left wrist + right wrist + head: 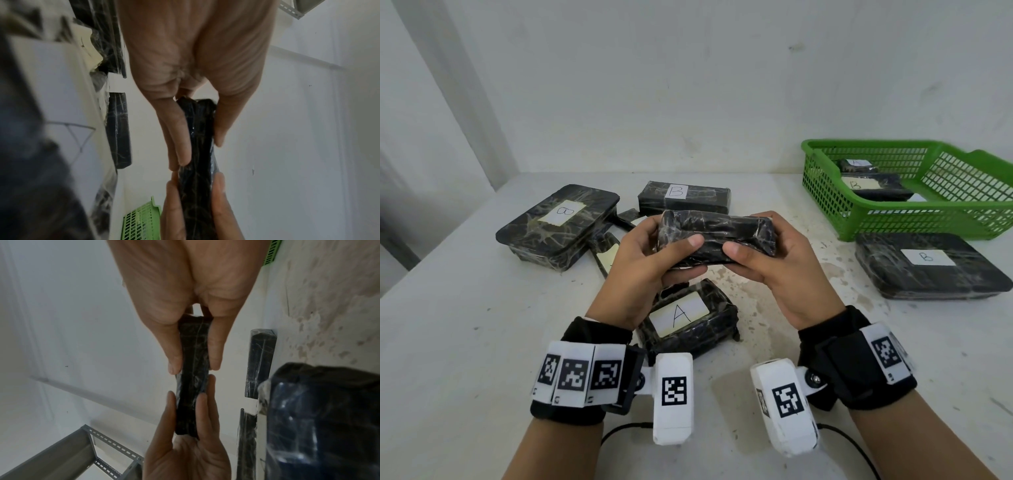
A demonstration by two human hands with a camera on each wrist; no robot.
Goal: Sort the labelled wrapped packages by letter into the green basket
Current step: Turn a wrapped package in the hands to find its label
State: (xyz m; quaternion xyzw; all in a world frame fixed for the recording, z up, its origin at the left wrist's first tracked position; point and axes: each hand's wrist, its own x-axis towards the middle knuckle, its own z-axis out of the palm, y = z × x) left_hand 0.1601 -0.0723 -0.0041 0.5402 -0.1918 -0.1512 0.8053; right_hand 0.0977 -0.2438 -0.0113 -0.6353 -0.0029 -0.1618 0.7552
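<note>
Both hands hold one black wrapped package above the table; its label does not show. My left hand grips its left end, thumb on top. My right hand grips its right end the same way. The wrist views show the package edge-on between fingers and thumbs. Below my hands lies a package marked A. B packages lie at far left, far centre and right. The green basket at far right holds several wrapped packages.
Thin wrapped packages lie partly hidden behind my left hand. The white table meets a white wall at the back. A grey slotted metal frame shows in the right wrist view. Black cables trail from the wrist cameras.
</note>
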